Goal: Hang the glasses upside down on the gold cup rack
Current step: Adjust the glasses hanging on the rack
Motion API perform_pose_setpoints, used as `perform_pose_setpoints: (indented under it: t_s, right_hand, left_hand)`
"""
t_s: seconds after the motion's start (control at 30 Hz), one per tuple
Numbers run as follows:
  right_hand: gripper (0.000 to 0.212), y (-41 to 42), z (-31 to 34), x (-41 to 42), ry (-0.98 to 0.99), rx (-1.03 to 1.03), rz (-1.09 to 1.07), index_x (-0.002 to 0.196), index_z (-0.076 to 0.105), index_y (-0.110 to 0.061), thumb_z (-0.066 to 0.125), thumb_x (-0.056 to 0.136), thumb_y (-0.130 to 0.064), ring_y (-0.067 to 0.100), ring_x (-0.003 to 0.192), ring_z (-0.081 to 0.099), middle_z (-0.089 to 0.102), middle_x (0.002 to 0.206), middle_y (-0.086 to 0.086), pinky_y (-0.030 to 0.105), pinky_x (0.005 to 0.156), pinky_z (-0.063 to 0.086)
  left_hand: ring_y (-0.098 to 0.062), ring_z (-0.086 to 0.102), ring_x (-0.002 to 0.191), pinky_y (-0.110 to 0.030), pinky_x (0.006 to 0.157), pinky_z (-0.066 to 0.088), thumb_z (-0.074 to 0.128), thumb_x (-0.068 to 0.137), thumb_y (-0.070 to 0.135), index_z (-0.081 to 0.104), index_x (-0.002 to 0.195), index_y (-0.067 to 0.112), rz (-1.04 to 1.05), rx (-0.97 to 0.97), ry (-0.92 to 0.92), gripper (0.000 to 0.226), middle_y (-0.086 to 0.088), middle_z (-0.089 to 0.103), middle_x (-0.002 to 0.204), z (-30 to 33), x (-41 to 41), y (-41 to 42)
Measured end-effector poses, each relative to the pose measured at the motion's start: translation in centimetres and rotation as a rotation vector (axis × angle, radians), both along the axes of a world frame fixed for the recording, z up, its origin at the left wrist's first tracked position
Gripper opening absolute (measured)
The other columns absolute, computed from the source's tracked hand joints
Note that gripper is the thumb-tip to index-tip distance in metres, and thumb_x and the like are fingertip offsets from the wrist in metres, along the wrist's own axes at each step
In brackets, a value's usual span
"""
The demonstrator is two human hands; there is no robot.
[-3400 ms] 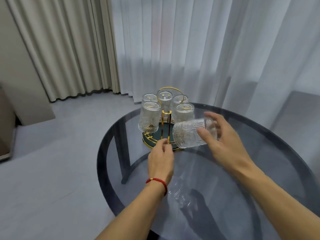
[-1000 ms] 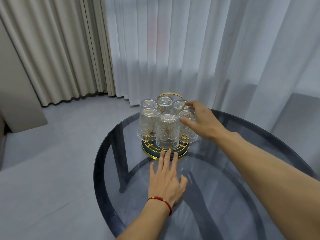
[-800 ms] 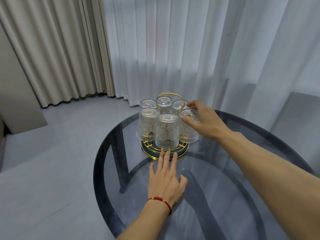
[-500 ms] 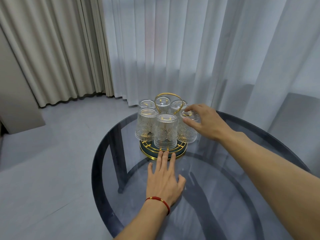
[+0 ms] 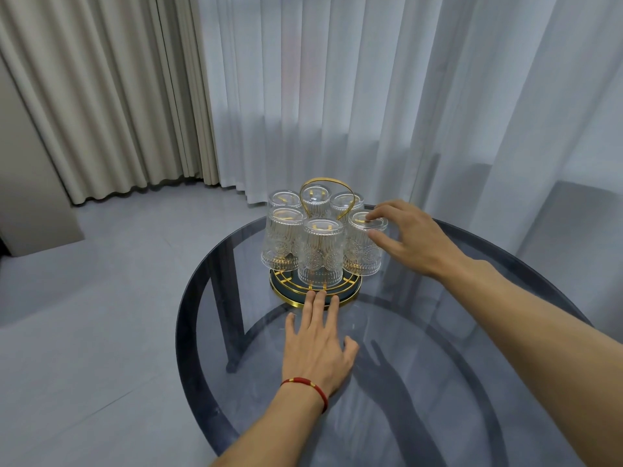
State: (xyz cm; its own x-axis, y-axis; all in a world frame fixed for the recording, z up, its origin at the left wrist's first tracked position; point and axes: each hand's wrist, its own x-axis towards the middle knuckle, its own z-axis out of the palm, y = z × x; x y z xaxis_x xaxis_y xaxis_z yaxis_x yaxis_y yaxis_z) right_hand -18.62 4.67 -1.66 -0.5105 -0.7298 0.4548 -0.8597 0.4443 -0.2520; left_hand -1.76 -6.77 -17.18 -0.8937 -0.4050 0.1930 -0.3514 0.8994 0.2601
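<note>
six clear ribbed glasses (image 5: 320, 251) with flower medallions are all mouth-down on the gold cup rack (image 5: 315, 291), bases up, long axes pretty much vertical. rack has a dark round base with gold wires and a gold loop handle (image 5: 326, 198) on top, sitting toward the far side of the round smoked-glass table (image 5: 421, 382).

left hand (image 5: 317, 345), red string bracelet (image 5: 305, 385) on the wrist, lies flat on the table, fingers spread, holding nothing, fingertips touching the base rim. right hand (image 5: 409, 237) is loosely open around the rightmost glass (image 5: 364, 246), fingertips on its upturned base, thumb at the side. beige curtain (image 5: 111, 96) left, sheer white curtain (image 5: 371, 96) behind.
</note>
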Motion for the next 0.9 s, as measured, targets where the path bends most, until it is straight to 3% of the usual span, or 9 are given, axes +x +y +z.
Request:
perform_pose_setpoints:
  t_s: [0.2,0.3,0.47,0.53,0.63,0.77,0.9]
  right_hand:
    - [0.032,0.3,0.2,0.1,-0.003,0.028,0.000,0.126,0.067,-0.021,0.062,0.098,-0.035,0.020,0.127,0.055,0.067,0.132,0.000,0.041,0.109,0.043]
    - [0.033,0.3,0.3,0.0,-0.041,-0.005,-0.010,0.128,0.066,-0.018,0.061,0.099,-0.032,0.020,0.124,0.058,0.068,0.131,0.002,0.034,0.105,0.042]
    - [0.044,-1.6,1.2,-0.7,-0.198,-0.141,-0.073,0.143,0.049,-0.015,0.052,0.102,-0.029,0.015,0.112,0.060,0.066,0.135,0.002,0.029,0.095,0.041]
    - [0.049,-3.1,2.1,-1.1,-0.330,-0.160,-0.069,0.149,0.038,-0.016,0.044,0.102,-0.031,0.018,0.113,0.060,0.064,0.137,0.002,0.033,0.096,0.042]
    - [0.058,-5.4,3.2,-2.0,-0.466,-0.138,-0.055,0.150,0.032,-0.017,0.040,0.097,-0.040,0.033,0.114,0.062,0.064,0.126,0.008,0.046,0.098,0.043]
    - [0.081,-7.3,3.5,-3.0,-0.517,-0.034,-0.052,0.159,0.017,-0.023,0.041,0.085,-0.046,0.036,0.121,0.055,0.064,0.137,0.013,0.043,0.094,0.035]
    - [0.073,-7.2,3.1,-4.1,-0.543,-0.029,-0.047,0.156,0.025,-0.024,0.036,0.087,-0.044,0.035,0.121,0.057,0.065,0.140,0.006,0.048,0.102,0.040]
  left_hand:
    - [-0.022,-0.010,0.154,-0.054,0.124,0.005,0.028,0.097,0.048,0.005,0.160,0.023,-0.001,0.004,-0.004,0.071,-0.005,-0.001,0.170,0.1,0.1,0.0]
    - [-0.022,-0.010,0.154,-0.054,0.124,0.004,0.028,0.097,0.048,0.006,0.160,0.022,-0.003,0.004,-0.004,0.071,-0.005,-0.001,0.170,0.1,0.1,0.0]
    - [-0.022,-0.010,0.154,-0.054,0.123,0.006,0.028,0.096,0.047,0.009,0.160,0.022,0.005,-0.011,0.007,0.071,-0.005,-0.001,0.170,0.1,0.2,0.2]
    - [-0.021,-0.010,0.154,-0.053,0.123,0.006,0.028,0.096,0.047,0.010,0.159,0.021,0.007,-0.021,0.011,0.071,-0.005,-0.001,0.170,0.0,0.2,0.2]
    - [-0.021,-0.010,0.154,-0.053,0.123,0.005,0.025,0.094,0.048,0.010,0.159,0.021,0.006,-0.022,0.007,0.072,-0.005,-0.001,0.170,0.0,0.2,0.2]
    - [-0.021,-0.009,0.154,-0.054,0.123,0.006,0.024,0.091,0.048,0.014,0.159,0.019,0.012,-0.012,0.013,0.075,-0.005,0.002,0.170,0.0,0.2,0.1]
    - [-0.022,-0.010,0.154,-0.054,0.123,0.005,0.026,0.093,0.049,0.014,0.159,0.020,0.013,-0.009,-0.005,0.073,-0.005,0.001,0.170,0.1,0.0,0.1]
